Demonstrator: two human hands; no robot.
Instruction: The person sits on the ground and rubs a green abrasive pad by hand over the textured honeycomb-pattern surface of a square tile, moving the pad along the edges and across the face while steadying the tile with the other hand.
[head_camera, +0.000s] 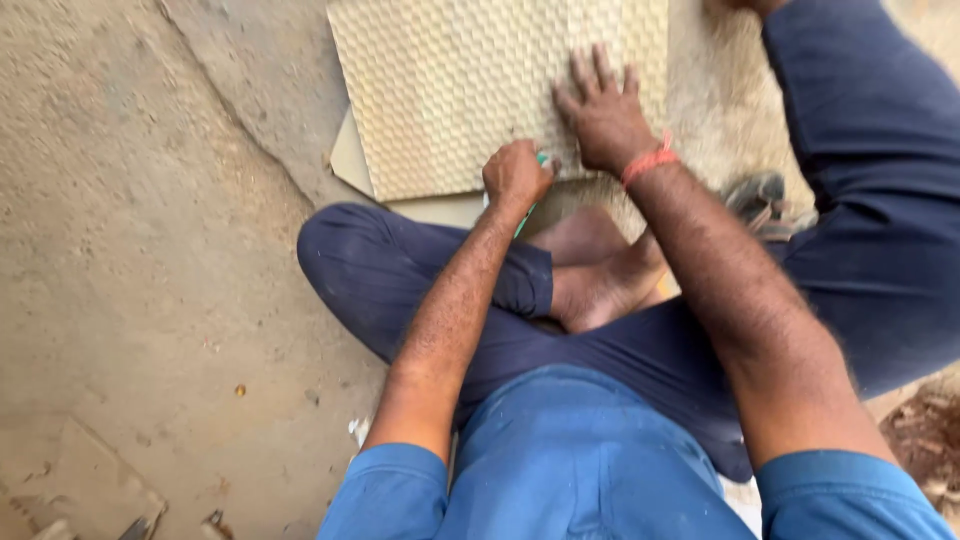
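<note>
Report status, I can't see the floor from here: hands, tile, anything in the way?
Left hand fisted on green tool. Right hand flat on textured tile. Nothing blocking.

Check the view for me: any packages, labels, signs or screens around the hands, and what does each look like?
None: no package, label, sign or screen shows.
Textured tile: pale cream square panel on the ground, the right hand flat on its near edge.
Green tool: a small tip showing from the left hand, a closed fist at the tile's edge.
Orange thread: around the right wrist.
</note>
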